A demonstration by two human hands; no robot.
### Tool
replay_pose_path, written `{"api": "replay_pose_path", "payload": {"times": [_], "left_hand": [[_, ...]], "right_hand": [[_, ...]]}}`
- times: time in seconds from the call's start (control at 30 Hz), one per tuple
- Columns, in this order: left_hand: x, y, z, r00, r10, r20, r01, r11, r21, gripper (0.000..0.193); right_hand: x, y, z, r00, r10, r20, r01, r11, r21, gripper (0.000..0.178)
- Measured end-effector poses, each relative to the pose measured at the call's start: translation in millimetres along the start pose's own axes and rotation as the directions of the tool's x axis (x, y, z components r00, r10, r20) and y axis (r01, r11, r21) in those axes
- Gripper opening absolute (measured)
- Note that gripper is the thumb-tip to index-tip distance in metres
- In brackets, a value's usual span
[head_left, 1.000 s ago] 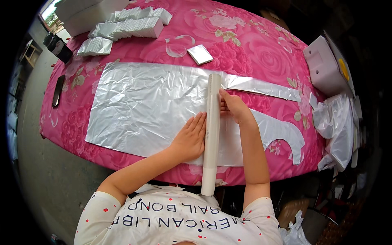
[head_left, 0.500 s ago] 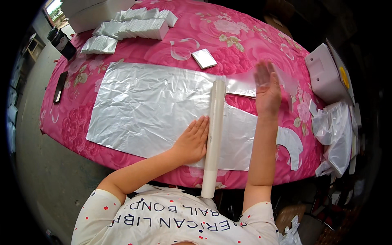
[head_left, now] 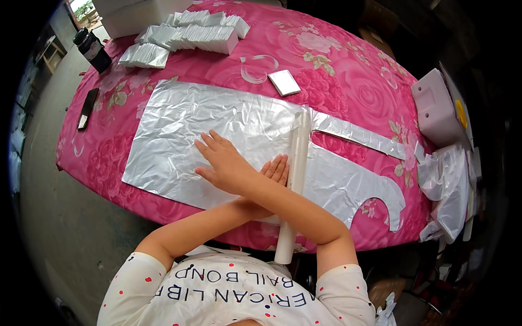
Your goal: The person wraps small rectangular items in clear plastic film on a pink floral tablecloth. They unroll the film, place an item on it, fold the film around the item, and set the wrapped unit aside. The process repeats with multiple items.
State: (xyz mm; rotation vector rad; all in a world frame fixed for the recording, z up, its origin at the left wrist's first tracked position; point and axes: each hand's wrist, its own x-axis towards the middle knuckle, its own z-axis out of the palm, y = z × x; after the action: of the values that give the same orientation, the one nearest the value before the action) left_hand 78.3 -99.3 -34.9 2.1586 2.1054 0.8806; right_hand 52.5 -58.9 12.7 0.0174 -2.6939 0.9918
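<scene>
A silvery, crinkled plastic carrier bag [head_left: 168, 130] with cut-out handles lies flat on the table. Across it, near its handle end, rests a long pale tube [head_left: 294, 190], one end jutting past the table's near edge. My left hand [head_left: 276, 169] lies flat beside the tube, fingertips against or very near it; part of it is hidden beneath my right forearm. Crossing over that arm, my right hand [head_left: 220, 165] is above the bag's body with its fingers spread, holding nothing. Whether its palm touches the bag I cannot tell.
A pink flowered cloth [head_left: 348, 92] covers the table. Stacks of folded silvery bags [head_left: 201, 39] stand at the far left by a white box [head_left: 136, 16]. One folded packet [head_left: 284, 83], a dark bottle [head_left: 92, 50], a black flat object [head_left: 87, 108], a white bin [head_left: 437, 106] and clear plastic bags [head_left: 448, 185] lie around.
My right hand has swung from the handle end leftward across my left arm to the bag's body. The far handle strip now lies flat and outstretched. My left hand stays by the tube.
</scene>
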Motion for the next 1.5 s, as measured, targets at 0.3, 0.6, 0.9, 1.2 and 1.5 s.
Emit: {"api": "replay_pose_path", "payload": {"times": [0.3, 0.6, 0.9, 1.2, 1.5], "left_hand": [[87, -44, -20, 0.784, -0.555, 0.277, 0.273, -0.092, -0.958, 0.049], [99, -52, -25, 0.651, -0.662, 0.371, 0.305, -0.219, -0.927, 0.059], [-6, -112, -113, 0.612, -0.784, 0.103, 0.284, 0.096, -0.954, 0.045], [-180, -104, -175, 0.568, -0.812, -0.138, 0.513, 0.479, -0.712, 0.044], [-213, -42, -175, 0.602, -0.765, -0.229, 0.798, 0.570, 0.195, 0.078]], "right_hand": [[-159, 39, -98, 0.952, 0.099, -0.291, -0.127, 0.989, -0.081, 0.038], [-164, 52, -105, 0.992, 0.016, 0.124, 0.036, 0.912, -0.408, 0.058], [-24, -28, 8, 0.880, -0.410, 0.241, 0.351, 0.902, 0.252, 0.053], [29, -7, 20, 0.911, -0.330, 0.247, 0.368, 0.921, -0.126, 0.054], [119, -57, 129, 0.962, -0.262, 0.076, 0.272, 0.941, -0.202, 0.054]]}}
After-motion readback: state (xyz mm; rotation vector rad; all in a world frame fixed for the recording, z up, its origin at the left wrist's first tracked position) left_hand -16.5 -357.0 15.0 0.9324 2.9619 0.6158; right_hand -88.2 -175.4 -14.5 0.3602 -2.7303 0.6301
